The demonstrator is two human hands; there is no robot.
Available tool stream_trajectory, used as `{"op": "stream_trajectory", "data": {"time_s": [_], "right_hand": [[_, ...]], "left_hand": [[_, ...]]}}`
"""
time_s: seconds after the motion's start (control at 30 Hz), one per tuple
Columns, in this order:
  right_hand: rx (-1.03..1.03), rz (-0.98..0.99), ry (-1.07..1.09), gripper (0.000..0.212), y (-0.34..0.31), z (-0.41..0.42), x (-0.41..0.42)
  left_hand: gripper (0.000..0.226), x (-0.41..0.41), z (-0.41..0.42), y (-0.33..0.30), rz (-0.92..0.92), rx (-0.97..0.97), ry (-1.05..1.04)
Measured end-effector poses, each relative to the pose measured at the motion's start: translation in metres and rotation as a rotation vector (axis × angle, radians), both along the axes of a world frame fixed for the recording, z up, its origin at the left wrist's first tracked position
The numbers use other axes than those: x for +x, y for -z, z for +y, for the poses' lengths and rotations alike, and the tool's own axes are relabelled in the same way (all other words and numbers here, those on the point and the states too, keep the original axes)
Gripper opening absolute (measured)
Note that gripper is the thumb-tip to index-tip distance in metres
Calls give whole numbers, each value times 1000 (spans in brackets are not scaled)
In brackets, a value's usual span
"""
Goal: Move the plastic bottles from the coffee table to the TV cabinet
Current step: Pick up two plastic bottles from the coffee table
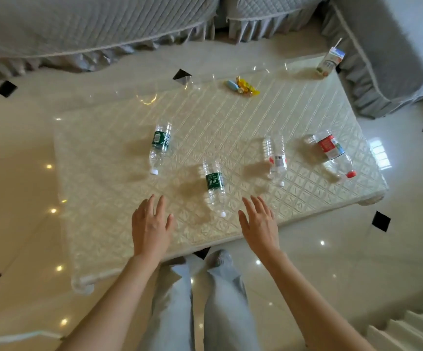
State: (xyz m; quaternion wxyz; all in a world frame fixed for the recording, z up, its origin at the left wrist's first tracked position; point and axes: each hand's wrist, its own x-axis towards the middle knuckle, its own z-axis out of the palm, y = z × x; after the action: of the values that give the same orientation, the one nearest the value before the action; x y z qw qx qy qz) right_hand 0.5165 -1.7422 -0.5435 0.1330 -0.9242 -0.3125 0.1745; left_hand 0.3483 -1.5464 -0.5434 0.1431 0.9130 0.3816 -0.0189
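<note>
We see four bottles lying on table [109, 153]; nearest bottle [215, 187] between left hand [150, 224] and right hand [259, 224]. Both empty, fingers spread wide. Risk: bottles probably empty, light; clumsy touch rolls them off glossy edge. TV cabinet unseen.

The coffee table [119, 138] is cream with an embossed diamond lattice. On it, the two leftward clear bottles [160, 147] [215, 188] wear dark green labels and white caps. Right of those, one clear bottle [276, 159] has a white-and-red label; the rightmost [332, 153] a red label and red cap. At the table's far edge lie yellow and pale blue trinkets [242, 86]. Around the table, the glossy beige floor [23, 173] has black diamond insets.
</note>
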Motion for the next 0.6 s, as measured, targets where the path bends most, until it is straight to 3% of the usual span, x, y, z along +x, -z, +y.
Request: {"op": "stream_trajectory", "data": {"time_s": [0.27,0.6], "right_hand": [[-47,110,108,48,80,43,-26],[-128,182,204,77,173,87,-16]], "left_hand": [[69,19,74,89,137,-115,48],[82,57,132,186,91,-136,49]]}}
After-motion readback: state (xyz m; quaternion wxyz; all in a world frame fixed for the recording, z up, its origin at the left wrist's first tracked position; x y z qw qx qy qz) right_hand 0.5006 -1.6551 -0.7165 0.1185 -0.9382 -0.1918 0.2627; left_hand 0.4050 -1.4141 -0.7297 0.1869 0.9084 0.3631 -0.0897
